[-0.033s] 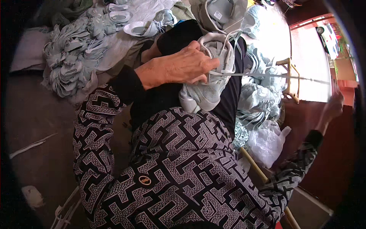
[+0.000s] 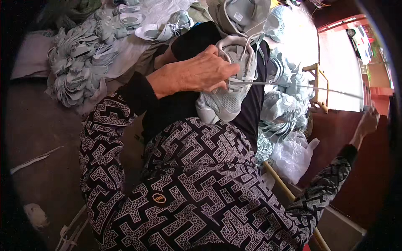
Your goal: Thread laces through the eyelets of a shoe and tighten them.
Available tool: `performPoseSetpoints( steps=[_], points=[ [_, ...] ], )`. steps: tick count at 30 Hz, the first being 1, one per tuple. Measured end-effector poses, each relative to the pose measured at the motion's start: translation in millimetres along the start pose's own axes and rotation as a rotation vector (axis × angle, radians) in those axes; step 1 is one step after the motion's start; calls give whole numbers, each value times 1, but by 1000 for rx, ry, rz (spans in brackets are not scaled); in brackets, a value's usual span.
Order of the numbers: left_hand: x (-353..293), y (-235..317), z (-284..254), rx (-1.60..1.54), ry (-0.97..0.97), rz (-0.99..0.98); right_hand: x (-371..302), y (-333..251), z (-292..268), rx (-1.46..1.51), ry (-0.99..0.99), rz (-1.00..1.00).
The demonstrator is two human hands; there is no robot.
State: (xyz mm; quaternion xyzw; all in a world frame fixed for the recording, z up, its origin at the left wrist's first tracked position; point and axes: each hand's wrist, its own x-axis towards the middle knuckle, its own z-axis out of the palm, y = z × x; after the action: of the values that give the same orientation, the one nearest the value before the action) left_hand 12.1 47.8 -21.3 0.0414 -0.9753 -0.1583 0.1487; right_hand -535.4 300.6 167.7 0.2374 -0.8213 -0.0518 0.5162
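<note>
A light grey shoe upper [image 2: 224, 102] with mesh panels lies across my lap. My left hand [image 2: 197, 72] is closed on its edge near the eyelets, thumb and forefinger pinched together. From there a pale shoelace [image 2: 289, 85] stretches far out to the right. At its other end my right hand [image 2: 369, 120] is closed in a fist with the arm extended; the lace reaches this hand against the bright doorway. More lace loops and crosses at the upper's opening. Beyond it, nearly touching, sits another grey upper [image 2: 240, 16] with a white label inside.
Stacked pale uppers [image 2: 77, 62] lie on cloth at the left. More pale uppers [image 2: 284, 106] are piled at the right, by a clear plastic bag [image 2: 294, 157]. A wooden frame [image 2: 320, 88] stands behind them. A wooden pole [image 2: 278, 180] slants past my right side.
My right hand has moved slightly lower, and the lace slants down a little more toward it. My left hand and the shoe upper stay nearly in place.
</note>
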Motion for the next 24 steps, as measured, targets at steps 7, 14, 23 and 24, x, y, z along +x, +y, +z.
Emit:
performPoseSetpoints(
  steps=[7, 14, 23, 24],
  points=[
    [-2, 1, 11, 69, 186, 43, -40, -44, 33, 1138, -383, 478],
    [-15, 17, 17, -29, 499, -121, -50, -69, -26, 2716, -988, 832],
    [11, 22, 10, 93, 261, -165, -78, -46, 51, 2416, -888, 1033],
    [14, 24, 6, 97, 262, -164, -96, -52, 59, 2384, -881, 983]
  ],
)
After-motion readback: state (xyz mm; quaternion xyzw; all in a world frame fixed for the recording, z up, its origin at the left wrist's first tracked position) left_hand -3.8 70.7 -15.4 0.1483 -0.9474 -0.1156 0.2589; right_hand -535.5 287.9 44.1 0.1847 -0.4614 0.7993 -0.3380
